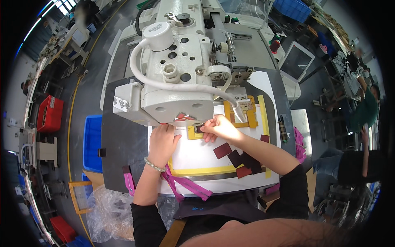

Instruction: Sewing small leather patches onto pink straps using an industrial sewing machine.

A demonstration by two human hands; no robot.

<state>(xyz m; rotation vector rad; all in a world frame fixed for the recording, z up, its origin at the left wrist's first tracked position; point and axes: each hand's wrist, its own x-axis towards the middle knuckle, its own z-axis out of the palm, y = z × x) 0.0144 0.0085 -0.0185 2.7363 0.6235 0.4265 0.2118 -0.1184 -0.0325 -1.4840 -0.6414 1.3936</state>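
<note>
Below the head of a white industrial sewing machine point(179, 105), my right hand point(222, 128) pinches a small dark patch point(199, 129) over a yellow clamp frame point(195, 133). My left hand point(163, 140) reaches to the front lower edge of the machine head, its thumb apart and its fingertips hidden; whether they hold anything does not show. A magenta zipper strip point(187, 186) trails beside my left wrist. Maroon patches point(222, 151) and black patches point(235, 158) lie loose on the white work surface point(197, 158), beneath and beside my right forearm.
Yellow tape point(205, 170) borders the white surface. A second yellow frame point(251, 119) sits under the white hose's nozzle point(238, 113). At left stand a blue bin point(93, 142) and a red crate point(50, 114). A magenta bundle point(299, 144) lies right; another person point(364, 111) is beyond.
</note>
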